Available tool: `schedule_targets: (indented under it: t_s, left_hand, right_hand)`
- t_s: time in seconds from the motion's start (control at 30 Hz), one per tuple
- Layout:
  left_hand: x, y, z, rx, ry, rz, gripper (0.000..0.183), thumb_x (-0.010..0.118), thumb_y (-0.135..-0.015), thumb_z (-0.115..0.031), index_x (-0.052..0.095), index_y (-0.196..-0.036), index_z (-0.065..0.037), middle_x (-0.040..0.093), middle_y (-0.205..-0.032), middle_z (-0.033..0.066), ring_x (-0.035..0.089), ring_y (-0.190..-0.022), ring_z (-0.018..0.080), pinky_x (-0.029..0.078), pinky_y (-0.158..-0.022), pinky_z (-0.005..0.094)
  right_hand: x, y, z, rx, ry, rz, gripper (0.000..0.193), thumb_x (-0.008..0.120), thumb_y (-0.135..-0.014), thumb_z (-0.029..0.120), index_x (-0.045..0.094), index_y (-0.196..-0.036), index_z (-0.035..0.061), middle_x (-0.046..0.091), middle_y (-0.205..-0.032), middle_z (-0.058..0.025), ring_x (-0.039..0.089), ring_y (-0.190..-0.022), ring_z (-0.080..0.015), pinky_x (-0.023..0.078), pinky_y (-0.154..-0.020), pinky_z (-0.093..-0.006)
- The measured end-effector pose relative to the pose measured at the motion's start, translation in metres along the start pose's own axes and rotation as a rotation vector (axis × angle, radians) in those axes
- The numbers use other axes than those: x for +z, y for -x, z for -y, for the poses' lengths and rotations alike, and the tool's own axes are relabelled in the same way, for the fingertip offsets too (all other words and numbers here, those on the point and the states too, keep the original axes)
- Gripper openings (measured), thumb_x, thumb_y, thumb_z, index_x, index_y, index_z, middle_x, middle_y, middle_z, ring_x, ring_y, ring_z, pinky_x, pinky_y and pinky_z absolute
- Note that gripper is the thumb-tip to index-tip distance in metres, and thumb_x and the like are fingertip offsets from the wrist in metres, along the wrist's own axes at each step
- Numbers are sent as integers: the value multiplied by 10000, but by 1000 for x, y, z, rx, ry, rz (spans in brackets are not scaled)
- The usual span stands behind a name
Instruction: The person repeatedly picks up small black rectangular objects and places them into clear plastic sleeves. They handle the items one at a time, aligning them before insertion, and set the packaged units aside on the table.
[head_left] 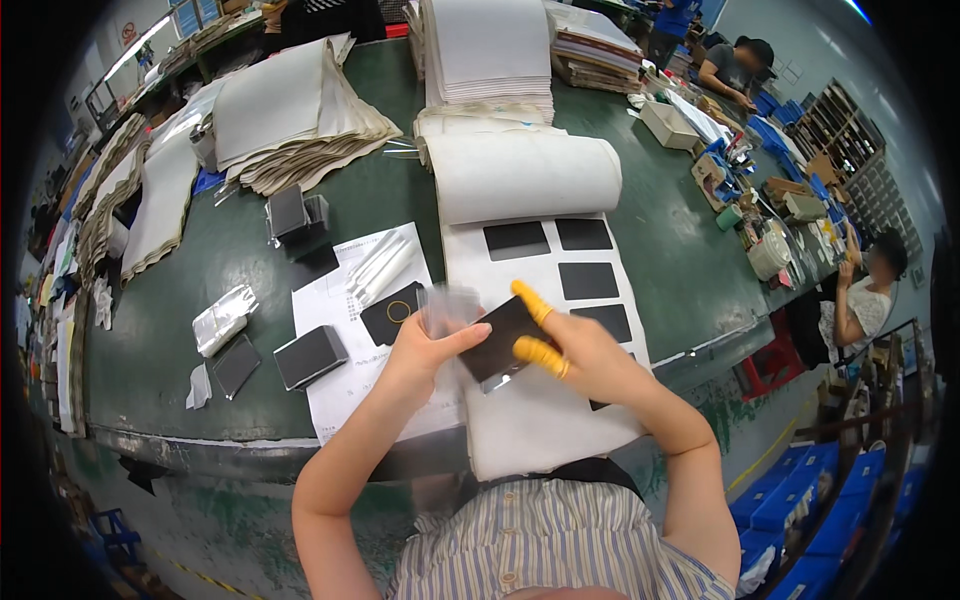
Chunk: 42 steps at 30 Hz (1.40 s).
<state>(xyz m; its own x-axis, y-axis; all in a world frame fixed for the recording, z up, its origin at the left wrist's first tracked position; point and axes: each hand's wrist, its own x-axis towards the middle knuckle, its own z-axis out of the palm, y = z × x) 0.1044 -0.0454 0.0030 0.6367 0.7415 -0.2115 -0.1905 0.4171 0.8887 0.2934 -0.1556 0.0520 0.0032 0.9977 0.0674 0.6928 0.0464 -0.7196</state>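
Both hands meet over a white paper sheet. My left hand (pixel 425 350) is closed on thin clear plastic sleeves (pixel 450 305), blurred by motion; its thumb presses the edge of a black card (pixel 500 345). My right hand (pixel 595 360), with yellow finger cots on thumb and forefinger, grips that card from the right, tilted. Whether the card is inside a sleeve I cannot tell. On the sheet lie several black cards (pixel 516 240) in two columns, one partly under my right hand. Left of my hands, a yellow rubber band (pixel 399 311) rests on another dark card (pixel 375 322).
A stack of black cards (pixel 312 357) stands on printed paper, below clear plastic strips (pixel 382 265). Further left are a clear-wrapped bundle (pixel 224 318) and more stacked cards (pixel 290 212). Large paper piles (pixel 490 60) fill the far side. Two people work at the right.
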Motion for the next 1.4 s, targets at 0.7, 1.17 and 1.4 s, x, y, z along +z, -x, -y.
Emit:
schedule_targets:
  t_s: [0.7,1.17,1.4]
  left_hand:
    - [12,-8,10,526,-767,29,96,624,-884,-39,636,-978,-22,669,-943,61,597,-966,135,449,-868,272]
    - [-12,-19,7,226,424,2,194,561,-974,-237,480,-1130,-155,537,-817,10,556,-828,140,476,-763,333]
    - [-12,-15,-3,33,648,89,284,472,-1014,-263,414,-1289,-222,510,-910,13,503,-775,109,461,-675,281]
  right_hand:
    - [-71,39,-77,210,310,-4,605,840,-647,289,598,-1151,58,584,-1077,-100,531,-1049,-287,449,-917,-358]
    - [-40,54,-80,147,-508,-442,488,771,-812,198,572,-1225,28,648,-816,-63,558,-637,-110,458,-602,-241]
    - [-31,44,-68,232,-943,-416,320,640,-926,169,571,-1185,-7,623,-813,-36,584,-616,-113,510,-605,-261]
